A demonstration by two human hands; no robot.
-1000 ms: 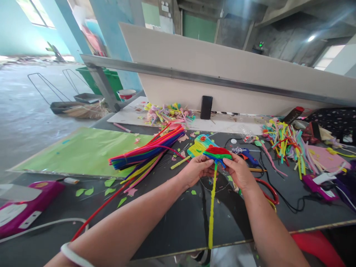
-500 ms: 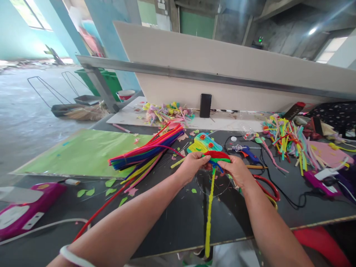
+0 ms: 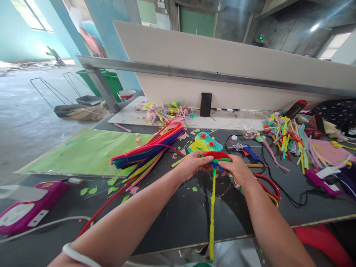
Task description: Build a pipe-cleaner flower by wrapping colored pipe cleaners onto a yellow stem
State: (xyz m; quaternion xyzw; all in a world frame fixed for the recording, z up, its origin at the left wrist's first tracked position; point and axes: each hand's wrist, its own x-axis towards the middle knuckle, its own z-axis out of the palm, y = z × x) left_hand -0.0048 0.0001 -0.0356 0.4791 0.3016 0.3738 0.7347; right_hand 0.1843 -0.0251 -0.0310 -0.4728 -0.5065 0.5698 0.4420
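Observation:
Between my two hands is a small pipe-cleaner piece (image 3: 215, 154) with bands of red, green and blue. My left hand (image 3: 196, 164) pinches its left side, thumb on top. On its right side, my right hand (image 3: 233, 167) grips the edge with thumb and fingers. A long yellow pipe cleaner (image 3: 212, 211) hangs down from the piece past the table's front edge. Just behind the hands lies a yellow and turquoise pipe-cleaner shape (image 3: 205, 144) with two orange-red flowers on it.
Left of my hands lies a bundle of pipe cleaners (image 3: 147, 150) beside a green sheet (image 3: 75, 152). To the right are a blue glue gun (image 3: 250, 152), red-handled scissors (image 3: 268, 185) and a pile of pipe-cleaner scraps (image 3: 286, 137). A phone (image 3: 205, 104) leans at the back.
Both hands keep hold of the banded piece, which has barely shifted. The hanging yellow pipe cleaner has swung slightly to the right. The view has moved a little.

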